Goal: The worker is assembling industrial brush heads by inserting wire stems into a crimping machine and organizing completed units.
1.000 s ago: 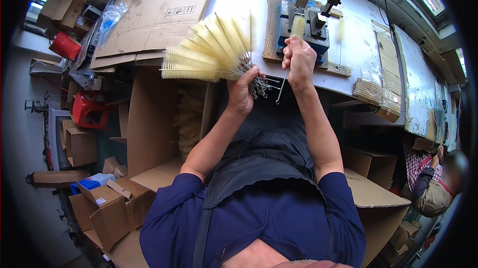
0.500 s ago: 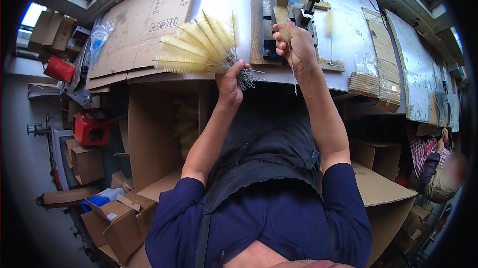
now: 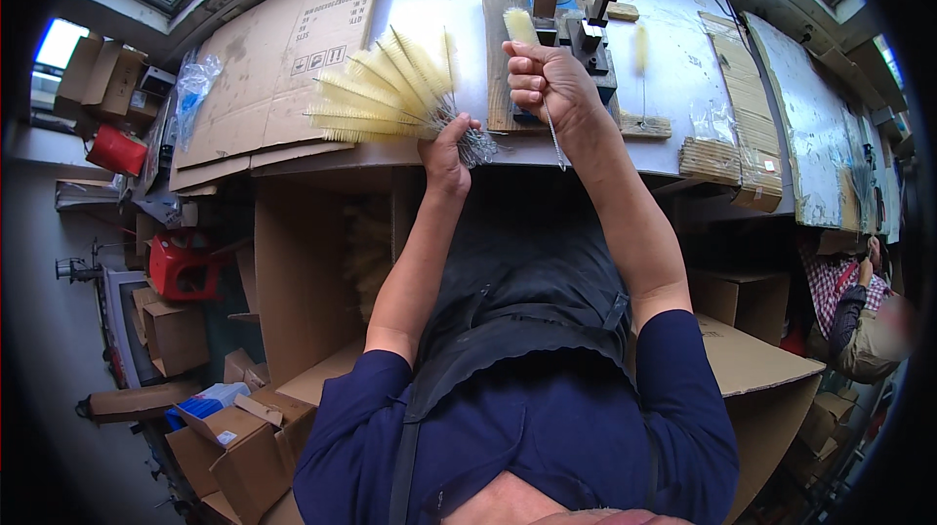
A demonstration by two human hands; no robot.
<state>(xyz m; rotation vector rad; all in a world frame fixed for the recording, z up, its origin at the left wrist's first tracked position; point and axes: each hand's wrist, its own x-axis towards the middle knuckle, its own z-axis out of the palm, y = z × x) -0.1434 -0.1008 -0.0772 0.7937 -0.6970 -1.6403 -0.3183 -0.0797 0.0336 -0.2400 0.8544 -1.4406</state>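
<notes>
Gripped in my left hand [image 3: 449, 152] by their twisted wire stems is a fan of several yellow bottle brushes [image 3: 386, 94], their bristle heads spreading away to the left. The looped wire ends stick out at the right of my fist. My right hand [image 3: 552, 84] is closed around a single bottle brush [image 3: 520, 25]; its bristles rise above the fingers and its wire stem hangs down below the palm. Just behind that hand stands a dark metal press [image 3: 590, 35] on a wooden board [image 3: 499, 61]. Another yellow brush [image 3: 640, 52] lies to the right of the press.
Flat cardboard [image 3: 278, 57] covers the table's left part. At the right lie folded cardboard strips [image 3: 737, 169] and clear plastic. An open carton [image 3: 317, 271] with brushes inside stands below the table edge. A red stool [image 3: 185, 266] is at left; another person [image 3: 859, 320] works at far right.
My right hand has moved left, taking its brush away from the press toward the bundle. The left hand keeps its hold on the fanned brushes, nearly in place.
</notes>
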